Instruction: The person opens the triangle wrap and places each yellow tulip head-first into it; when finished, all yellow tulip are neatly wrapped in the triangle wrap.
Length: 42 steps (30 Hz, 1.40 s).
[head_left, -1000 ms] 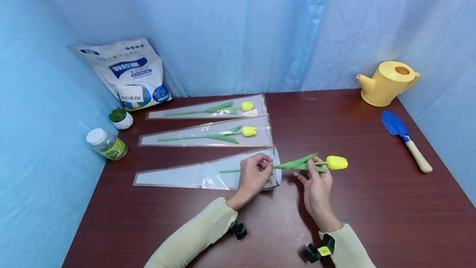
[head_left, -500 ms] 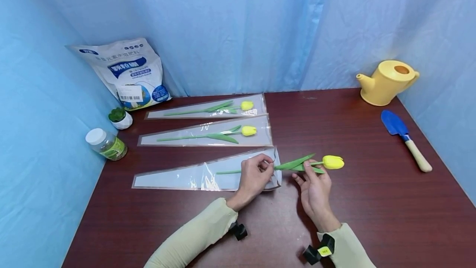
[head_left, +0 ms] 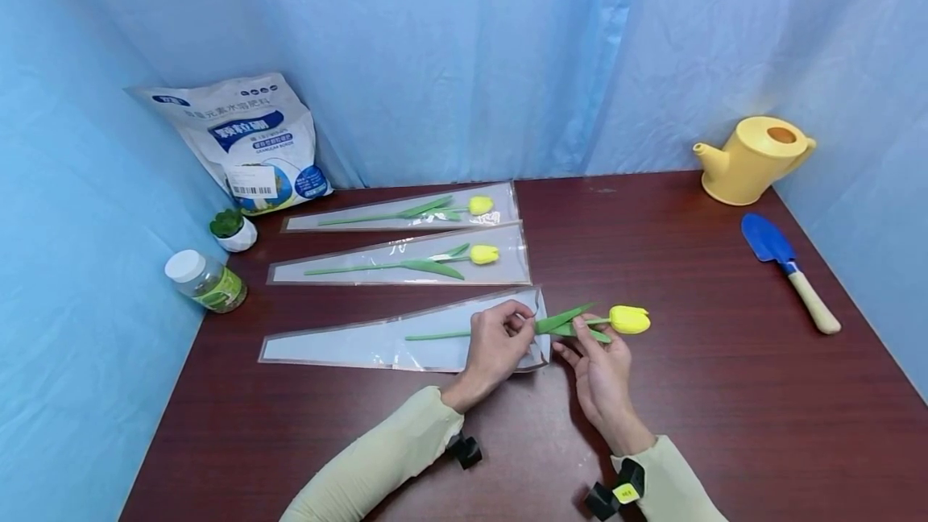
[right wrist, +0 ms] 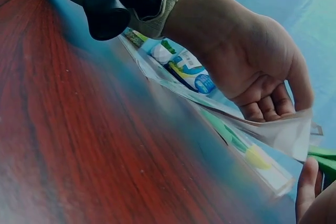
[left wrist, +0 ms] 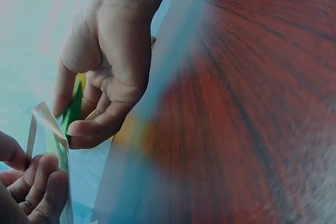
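My left hand (head_left: 499, 341) pinches the open wide end of a clear-fronted flower sleeve (head_left: 333, 346) that lies nearest me on the table. A yellow tulip (head_left: 629, 320) is partly inside it, its green stem showing through the film left of my hand. Just outside the mouth, my right hand (head_left: 603, 373) pinches the tulip by its stem and leaves, below the bloom. In the left wrist view the sleeve's edge (left wrist: 48, 121) stands lifted, with a green leaf (left wrist: 74, 106) passing into it. The right wrist view shows the raised sleeve mouth (right wrist: 289, 132) between both hands.
Behind lie two more sleeves, a middle one (head_left: 290, 273) and a far one (head_left: 304, 222), each with a yellow tulip. On the left stand a jar (head_left: 210, 284), a small potted succulent (head_left: 235, 232) and a fertilizer bag (head_left: 246, 143). A watering can (head_left: 750, 163) and trowel (head_left: 786, 264) are right.
My right hand has moved left with the tulip, and the stem's end has slid further left inside the sleeve. The left hand has stayed at the sleeve's mouth.
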Tool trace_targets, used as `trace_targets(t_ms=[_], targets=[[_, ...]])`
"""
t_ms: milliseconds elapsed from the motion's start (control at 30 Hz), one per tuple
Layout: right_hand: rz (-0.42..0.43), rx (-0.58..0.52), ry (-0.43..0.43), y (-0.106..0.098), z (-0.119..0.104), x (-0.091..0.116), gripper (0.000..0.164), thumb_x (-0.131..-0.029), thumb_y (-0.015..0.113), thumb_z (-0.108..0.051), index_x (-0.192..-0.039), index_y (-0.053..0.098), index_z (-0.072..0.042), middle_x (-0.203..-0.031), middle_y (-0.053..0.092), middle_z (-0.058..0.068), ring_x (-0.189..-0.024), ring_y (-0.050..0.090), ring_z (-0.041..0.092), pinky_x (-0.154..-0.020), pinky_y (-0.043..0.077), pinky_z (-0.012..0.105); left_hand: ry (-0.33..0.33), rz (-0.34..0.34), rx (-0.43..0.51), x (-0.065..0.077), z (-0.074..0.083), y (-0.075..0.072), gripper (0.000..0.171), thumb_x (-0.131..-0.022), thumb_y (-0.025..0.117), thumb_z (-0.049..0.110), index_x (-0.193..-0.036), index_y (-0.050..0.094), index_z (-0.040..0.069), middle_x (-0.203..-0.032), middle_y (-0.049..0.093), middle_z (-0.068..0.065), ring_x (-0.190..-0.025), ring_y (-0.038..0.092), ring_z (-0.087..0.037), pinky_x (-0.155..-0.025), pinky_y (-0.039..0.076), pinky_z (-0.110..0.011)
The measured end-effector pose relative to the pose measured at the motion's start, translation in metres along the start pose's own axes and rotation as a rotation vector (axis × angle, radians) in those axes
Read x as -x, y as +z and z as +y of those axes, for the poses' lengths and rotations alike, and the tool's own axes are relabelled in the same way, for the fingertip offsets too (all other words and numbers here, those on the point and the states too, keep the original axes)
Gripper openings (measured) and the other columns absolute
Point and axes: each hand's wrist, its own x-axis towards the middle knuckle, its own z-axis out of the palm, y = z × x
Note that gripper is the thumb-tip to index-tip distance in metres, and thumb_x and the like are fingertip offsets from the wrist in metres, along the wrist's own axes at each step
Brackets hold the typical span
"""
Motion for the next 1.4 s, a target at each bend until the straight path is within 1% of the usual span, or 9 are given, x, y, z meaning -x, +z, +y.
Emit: trace_targets(t_ms=[67, 167, 333, 433, 700, 967, 1167, 1300, 1400], targets=[[-0.047, -0.051, 0.007, -0.002, -0.002, 0.001, 0.007, -0.103, 0.055, -0.016, -0.102, 0.058, -0.010, -0.096, 0.069, -0.003, -0.082, 0.072, 0.012, -0.070, 0.061, 0.029, 0.003, 0.011, -0.004, -0.001, -0.001, -0.001, 0.008, -0.086, 0.063, -0.002, -0.086, 0.071, -0.002, -0.064, 0.071, -0.014, -0.046, 0.064, -0.013, -0.047, 0.046, -0.011], [-0.102, -0.111, 0.024, -0.006, -0.007, 0.002, 0.012, -0.104, 0.052, -0.020, -0.107, 0.058, -0.009, -0.101, 0.071, -0.001, -0.089, 0.075, 0.016, -0.071, 0.063, 0.033, 0.006, 0.024, -0.010, -0.003, -0.002, -0.003, 0.008, -0.086, 0.064, -0.001, -0.086, 0.072, -0.002, -0.064, 0.071, -0.014, -0.046, 0.062, -0.008, -0.047, 0.045, -0.011], [-0.069, -0.165, 0.072, -0.009, -0.011, 0.001, 0.011, -0.104, 0.053, -0.019, -0.105, 0.060, -0.009, -0.102, 0.072, 0.000, -0.089, 0.076, 0.018, -0.070, 0.063, 0.033, 0.012, 0.030, -0.005, -0.003, -0.001, -0.005, 0.007, -0.086, 0.065, -0.001, -0.086, 0.071, -0.002, -0.062, 0.071, -0.013, -0.046, 0.057, 0.000, -0.047, 0.044, -0.010], [-0.038, -0.187, 0.094, -0.009, -0.011, 0.001, 0.010, -0.103, 0.055, -0.017, -0.101, 0.063, -0.010, -0.099, 0.074, 0.000, -0.086, 0.076, 0.017, -0.068, 0.063, 0.031, 0.013, 0.028, 0.002, -0.003, 0.000, -0.005, 0.007, -0.085, 0.065, -0.001, -0.086, 0.072, -0.002, -0.062, 0.071, -0.013, -0.046, 0.055, 0.002, -0.047, 0.044, -0.010], [0.025, -0.108, 0.084, -0.002, -0.003, 0.001, 0.011, -0.099, 0.062, -0.013, -0.089, 0.068, -0.011, -0.088, 0.071, -0.003, -0.082, 0.072, 0.010, -0.070, 0.062, 0.028, 0.015, 0.018, -0.003, -0.002, 0.003, -0.004, 0.007, -0.085, 0.065, 0.000, -0.086, 0.071, -0.001, -0.064, 0.072, -0.014, -0.048, 0.054, 0.005, -0.049, 0.045, -0.010], [0.027, -0.083, 0.081, 0.005, 0.005, 0.004, 0.015, -0.099, 0.060, -0.009, -0.087, 0.068, -0.013, -0.086, 0.072, -0.004, -0.086, 0.072, 0.007, -0.076, 0.060, 0.025, 0.032, 0.004, -0.025, 0.000, 0.005, -0.004, 0.006, -0.086, 0.066, 0.000, -0.086, 0.071, -0.001, -0.065, 0.072, -0.013, -0.052, 0.051, 0.005, -0.049, 0.042, -0.008], [0.036, -0.058, 0.081, 0.009, 0.013, 0.006, 0.014, -0.098, 0.062, -0.008, -0.087, 0.068, -0.013, -0.087, 0.072, -0.004, -0.090, 0.070, 0.006, -0.080, 0.058, 0.023, 0.065, -0.008, -0.047, 0.001, 0.005, -0.003, 0.006, -0.085, 0.066, -0.001, -0.085, 0.072, -0.001, -0.066, 0.072, -0.012, -0.054, 0.056, -0.002, -0.052, 0.042, -0.007], [0.057, -0.023, 0.068, 0.013, 0.015, 0.008, 0.016, -0.098, 0.061, -0.008, -0.086, 0.068, -0.015, -0.085, 0.071, -0.006, -0.088, 0.069, 0.004, -0.078, 0.056, 0.020, 0.104, -0.017, -0.053, 0.002, 0.005, -0.002, 0.005, -0.084, 0.067, -0.002, -0.085, 0.072, -0.001, -0.067, 0.072, -0.012, -0.055, 0.060, -0.008, -0.054, 0.045, -0.008], [0.074, 0.008, 0.065, 0.015, 0.017, 0.009, 0.018, -0.099, 0.060, -0.008, -0.085, 0.069, -0.016, -0.084, 0.071, -0.007, -0.085, 0.068, 0.002, -0.074, 0.053, 0.018, 0.126, -0.028, -0.058, 0.003, 0.006, -0.001, 0.005, -0.085, 0.067, -0.002, -0.085, 0.072, -0.001, -0.068, 0.072, -0.012, -0.056, 0.061, -0.008, -0.056, 0.047, -0.008]])
